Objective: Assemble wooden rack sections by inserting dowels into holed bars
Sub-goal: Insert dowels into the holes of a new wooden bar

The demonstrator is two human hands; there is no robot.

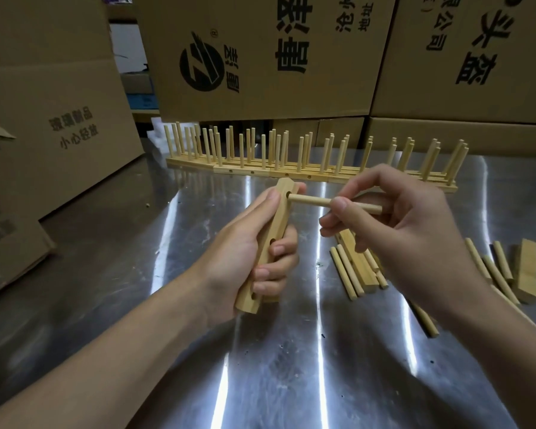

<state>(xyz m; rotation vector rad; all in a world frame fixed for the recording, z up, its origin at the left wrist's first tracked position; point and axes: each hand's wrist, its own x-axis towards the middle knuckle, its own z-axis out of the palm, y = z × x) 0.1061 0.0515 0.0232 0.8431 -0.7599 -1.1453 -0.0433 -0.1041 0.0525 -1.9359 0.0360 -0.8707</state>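
Note:
My left hand (254,243) grips a pale wooden holed bar (279,224) nearly upright above the metal table, its drilled face turned to the right. Three holes show along that face. My right hand (396,218) pinches a round dowel (310,200) held level, and the dowel's left tip sits at the mouth of the bar's top hole. Loose dowels (347,274) and another bar (358,261) lie on the table under my right hand. More dowels (495,270) and a bar (528,274) lie further right.
A long row of finished rack sections (291,156) with upright dowels stands along the back of the shiny steel table (260,366). Large cardboard boxes (260,57) wall in the back, and further boxes (44,119) stand at the left.

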